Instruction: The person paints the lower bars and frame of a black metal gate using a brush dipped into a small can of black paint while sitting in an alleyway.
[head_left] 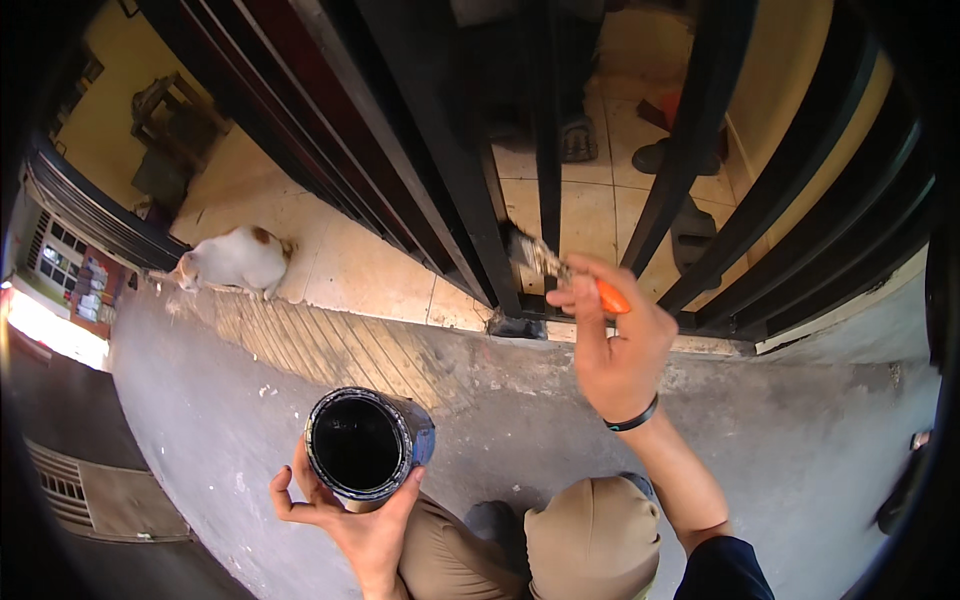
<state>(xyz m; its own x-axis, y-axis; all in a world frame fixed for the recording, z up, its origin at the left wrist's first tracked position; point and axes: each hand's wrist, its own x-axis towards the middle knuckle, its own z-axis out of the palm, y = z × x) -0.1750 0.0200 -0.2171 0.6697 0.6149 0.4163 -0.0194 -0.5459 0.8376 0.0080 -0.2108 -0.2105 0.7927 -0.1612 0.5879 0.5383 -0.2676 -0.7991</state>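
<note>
Closed around the orange handle of a paintbrush (pixel 540 258), my right hand (pixel 625 340) is raised in front of a black metal gate (pixel 450 165). The brush's dark bristles meet one of the gate's upright bars. A blue paint can (pixel 422 432) rests in my left hand (pixel 360 530), whose fingers and thumb grip it low down. The can is open at the top, with black paint inside and smears around its rim. My left palm is partly hidden under the can.
A white and orange cat (pixel 237 260) sits at the left by the tiled floor (pixel 330 240). Behind the bars are sandals (pixel 692 240) and a person's foot (pixel 577 138). A ridged ramp (pixel 330 345) slopes down to the grey concrete (pixel 240 440). My knees are below.
</note>
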